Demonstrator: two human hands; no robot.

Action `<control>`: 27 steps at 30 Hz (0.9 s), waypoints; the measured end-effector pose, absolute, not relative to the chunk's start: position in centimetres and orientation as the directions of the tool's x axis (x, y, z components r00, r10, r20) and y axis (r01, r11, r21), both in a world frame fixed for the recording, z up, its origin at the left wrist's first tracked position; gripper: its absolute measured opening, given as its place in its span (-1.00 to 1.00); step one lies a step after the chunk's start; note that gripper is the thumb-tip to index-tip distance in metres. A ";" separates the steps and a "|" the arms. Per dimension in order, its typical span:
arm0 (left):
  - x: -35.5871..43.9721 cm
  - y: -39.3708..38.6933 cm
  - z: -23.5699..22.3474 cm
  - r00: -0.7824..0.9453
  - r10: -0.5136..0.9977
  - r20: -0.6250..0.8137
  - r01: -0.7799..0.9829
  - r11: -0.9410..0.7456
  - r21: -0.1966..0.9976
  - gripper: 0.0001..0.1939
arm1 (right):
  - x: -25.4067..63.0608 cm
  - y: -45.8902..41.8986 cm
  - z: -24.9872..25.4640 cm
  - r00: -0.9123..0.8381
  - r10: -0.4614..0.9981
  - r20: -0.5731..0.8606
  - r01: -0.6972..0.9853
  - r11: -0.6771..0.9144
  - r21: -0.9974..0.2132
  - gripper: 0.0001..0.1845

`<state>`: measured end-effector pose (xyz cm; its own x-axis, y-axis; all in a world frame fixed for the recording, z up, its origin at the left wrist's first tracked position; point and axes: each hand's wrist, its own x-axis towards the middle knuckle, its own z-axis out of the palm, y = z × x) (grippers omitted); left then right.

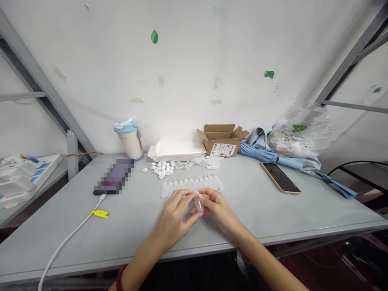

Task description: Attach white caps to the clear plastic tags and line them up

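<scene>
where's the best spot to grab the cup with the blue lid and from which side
Probably round the cream body of the cup, below the blue lid, coming from the front. It stands on the desk, and its broad, rounded wall faces forward. A strap hangs on the picture's right side, near the white stack, so that side looks more awkward.

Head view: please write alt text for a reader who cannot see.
A person's left hand and right hand hold a translucent tube over a grey table. Beyond are a row of pale pieces, white caps, a cardboard box and a lidded cup.
</scene>
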<state>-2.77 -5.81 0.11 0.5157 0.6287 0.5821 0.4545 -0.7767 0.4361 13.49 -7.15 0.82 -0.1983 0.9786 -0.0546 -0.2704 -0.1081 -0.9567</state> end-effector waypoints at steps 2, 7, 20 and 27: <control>-2.5 -5.8 -0.3 0.496 0.646 0.580 0.438 -0.763 0.476 -0.60 | 13.6 -7.2 0.7 -0.196 0.979 -0.063 -0.265 -0.115 -0.958 -0.61; -2.5 -5.9 -0.7 0.499 0.644 0.580 0.397 -0.765 0.507 -0.58 | 13.6 -7.4 0.5 -0.228 0.969 -0.095 -0.235 -0.149 -0.960 -0.61; -7.1 -5.7 2.7 0.612 0.764 0.205 0.530 -0.588 0.611 -0.61 | 12.9 -8.1 0.6 -0.438 0.898 -0.046 0.174 0.034 -0.984 -0.63; -10.7 -5.1 3.1 0.579 0.811 0.087 0.643 -0.520 0.562 -0.59 | 12.5 -8.9 0.7 -0.623 0.778 0.078 0.355 0.370 -0.858 -0.31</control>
